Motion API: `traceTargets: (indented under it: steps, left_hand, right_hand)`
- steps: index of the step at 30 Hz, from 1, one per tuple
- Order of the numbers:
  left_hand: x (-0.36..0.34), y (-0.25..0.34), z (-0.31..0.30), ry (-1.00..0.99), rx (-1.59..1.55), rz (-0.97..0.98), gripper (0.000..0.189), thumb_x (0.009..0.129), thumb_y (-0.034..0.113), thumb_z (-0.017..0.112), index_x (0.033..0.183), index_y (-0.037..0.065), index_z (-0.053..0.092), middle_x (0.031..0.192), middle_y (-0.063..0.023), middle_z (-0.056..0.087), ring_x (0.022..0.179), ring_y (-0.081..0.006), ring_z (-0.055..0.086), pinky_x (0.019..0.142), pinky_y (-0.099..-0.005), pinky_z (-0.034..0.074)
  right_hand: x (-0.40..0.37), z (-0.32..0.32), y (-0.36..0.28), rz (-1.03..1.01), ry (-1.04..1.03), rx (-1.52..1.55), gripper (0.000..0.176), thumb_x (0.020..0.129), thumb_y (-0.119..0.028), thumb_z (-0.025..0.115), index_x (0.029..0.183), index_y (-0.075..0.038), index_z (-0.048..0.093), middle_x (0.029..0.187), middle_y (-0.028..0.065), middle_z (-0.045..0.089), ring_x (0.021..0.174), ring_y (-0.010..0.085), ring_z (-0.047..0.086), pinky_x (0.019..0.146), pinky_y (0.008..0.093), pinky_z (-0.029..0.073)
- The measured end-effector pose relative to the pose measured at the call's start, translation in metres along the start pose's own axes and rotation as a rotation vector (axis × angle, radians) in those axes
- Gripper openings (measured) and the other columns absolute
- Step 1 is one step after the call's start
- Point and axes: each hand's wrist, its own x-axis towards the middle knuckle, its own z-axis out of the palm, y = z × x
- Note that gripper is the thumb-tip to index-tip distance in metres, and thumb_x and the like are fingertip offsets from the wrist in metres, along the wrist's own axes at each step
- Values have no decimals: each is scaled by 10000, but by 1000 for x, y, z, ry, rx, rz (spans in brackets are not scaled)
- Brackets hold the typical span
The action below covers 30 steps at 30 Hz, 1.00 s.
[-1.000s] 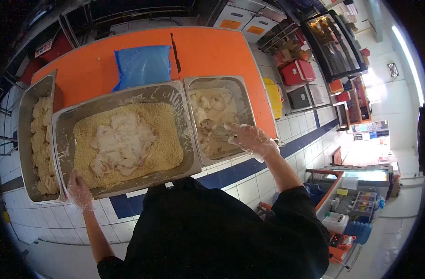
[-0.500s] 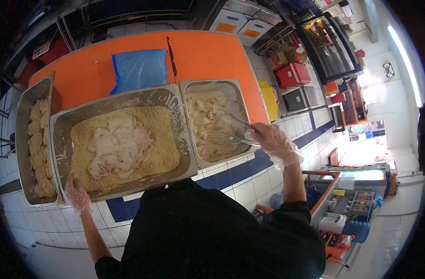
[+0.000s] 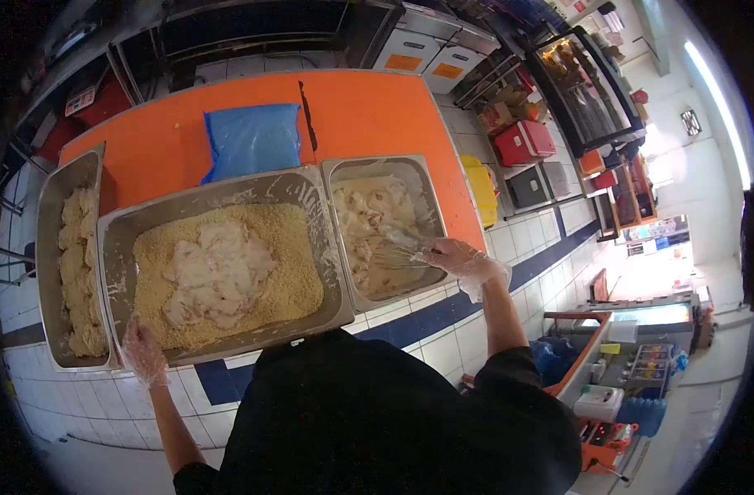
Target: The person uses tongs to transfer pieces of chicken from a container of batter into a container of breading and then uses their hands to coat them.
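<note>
Over the orange surface (image 3: 368,107), three steel pans sit side by side, and the person stands at their six o'clock edge with both hands in thin clear gloves. The right hand (image 3: 461,260) is at the four o'clock corner of the batter pan (image 3: 430,186), its fingers clenched round the handle of a wire whisk (image 3: 397,247). The whisk's head lies down in the pale, lumpy batter near the middle of that pan.

Touching the batter pan at its nine o'clock side is the wide crumb pan (image 3: 228,183), filled with golden crumbs. A heap of wet, battered pieces (image 3: 216,268) lies on top of the crumbs, about in the centre. The left hand (image 3: 142,352) is at this pan's seven o'clock corner, fingers curled on the rim and grasping it.

Further toward nine o'clock, a narrow third pan (image 3: 51,239) holds a row of breaded pieces (image 3: 78,272). At twelve o'clock from the crumb pan, a blue plastic bag (image 3: 253,140) lies flat on the surface.
</note>
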Motion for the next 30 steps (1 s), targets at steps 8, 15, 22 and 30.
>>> traceTargets:
  steps: [8,15,22,30]
  left_hand:
    - [2,60,-34,-126,144,-32,283,902,114,494,1111,-14,637,1101,-224,639,1009,-354,620,865,-396,479]
    - [20,-7,4,-159,42,-40,381,907,145,451,1240,-3,562,1092,-226,637,963,-359,614,833,-411,467]
    - [13,-33,12,-29,7,226,438,915,358,503,1179,26,616,1084,-172,661,1027,-350,616,901,-470,476]
    - [8,32,-18,-98,240,148,427,913,333,486,1154,12,633,1115,-192,646,1046,-320,608,908,-403,463]
  right_hand:
    - [18,17,-21,13,100,116,332,917,-298,464,1200,-146,546,1271,97,475,1125,294,535,964,398,446]
    - [-15,21,-31,249,377,300,486,873,-495,527,1154,-107,607,980,152,676,896,263,645,809,397,480]
    - [-34,20,-17,302,465,584,471,845,-470,600,840,-8,693,737,121,664,705,232,628,652,373,478]
    - [-50,7,-79,450,583,410,366,886,-351,543,880,-14,685,797,192,667,807,323,665,732,442,529]
